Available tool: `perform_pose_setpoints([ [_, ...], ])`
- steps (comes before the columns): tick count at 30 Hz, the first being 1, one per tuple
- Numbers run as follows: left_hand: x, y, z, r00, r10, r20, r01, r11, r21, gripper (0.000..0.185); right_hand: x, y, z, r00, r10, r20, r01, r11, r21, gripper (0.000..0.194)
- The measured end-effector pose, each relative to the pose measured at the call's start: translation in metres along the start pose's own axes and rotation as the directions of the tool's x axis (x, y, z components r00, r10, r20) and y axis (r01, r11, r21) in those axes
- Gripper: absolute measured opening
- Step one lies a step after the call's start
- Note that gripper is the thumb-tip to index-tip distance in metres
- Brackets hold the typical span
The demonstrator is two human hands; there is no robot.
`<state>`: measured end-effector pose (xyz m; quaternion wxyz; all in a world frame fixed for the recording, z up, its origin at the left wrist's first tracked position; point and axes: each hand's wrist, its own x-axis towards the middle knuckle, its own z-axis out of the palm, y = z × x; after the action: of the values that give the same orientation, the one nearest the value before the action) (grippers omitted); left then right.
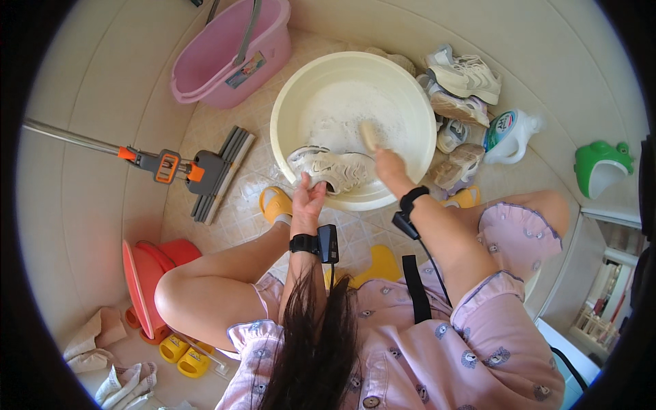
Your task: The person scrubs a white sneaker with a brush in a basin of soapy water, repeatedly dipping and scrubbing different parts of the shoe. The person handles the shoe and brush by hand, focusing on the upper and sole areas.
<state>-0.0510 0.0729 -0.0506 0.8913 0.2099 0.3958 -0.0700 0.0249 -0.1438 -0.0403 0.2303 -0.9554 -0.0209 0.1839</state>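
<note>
A large cream plastic basin (281, 123) with foamy water stands on the tiled floor before me. My left hand (309, 197) grips a wet white sneaker (335, 168) at its heel and collar, over the basin's near rim. To its right, my right hand (392, 166) is closed around a pale scrubbing brush (367, 134), slightly blurred, held over the suds just beyond the shoe's toe. Whether the brush touches the water cannot be told.
Several sneakers (464, 77) lie piled right of the basin, beside a detergent bottle (507, 137). Left are a pink bucket (266, 56) and a squeeze mop (210, 174). Yellow slippers (277, 204) are on my feet. A red bucket (148, 266) stands at the lower left.
</note>
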Motion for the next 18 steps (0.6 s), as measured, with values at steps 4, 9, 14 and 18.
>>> perform_pose_setpoints([
  [4, -0.012, 0.002, 0.013, 0.997, -0.064, 0.046, 0.077, 0.914, -0.398, 0.042, 0.002, 0.033, -0.018, 0.988, 0.151, -0.033, -0.155, 0.974, -0.164, 0.026],
  [9, -0.020, 0.001, 0.038, 0.981, 0.023, 0.193, 0.053, 0.925, -0.375, 0.045, -0.036, -0.007, -0.039, 0.996, 0.041, 0.075, -0.054, 0.980, 0.189, 0.026],
  [14, -0.005, -0.001, 0.053, 0.986, 0.041, 0.163, -0.012, 0.985, -0.171, 0.040, -0.133, -0.054, -0.054, 0.976, -0.220, 0.005, 0.219, 0.973, 0.071, 0.040],
  [18, -0.005, -0.020, 0.072, 0.973, 0.105, 0.204, -0.155, 0.956, 0.248, 0.039, -0.110, -0.087, -0.074, 0.924, -0.380, -0.035, 0.366, 0.908, -0.205, 0.042],
])
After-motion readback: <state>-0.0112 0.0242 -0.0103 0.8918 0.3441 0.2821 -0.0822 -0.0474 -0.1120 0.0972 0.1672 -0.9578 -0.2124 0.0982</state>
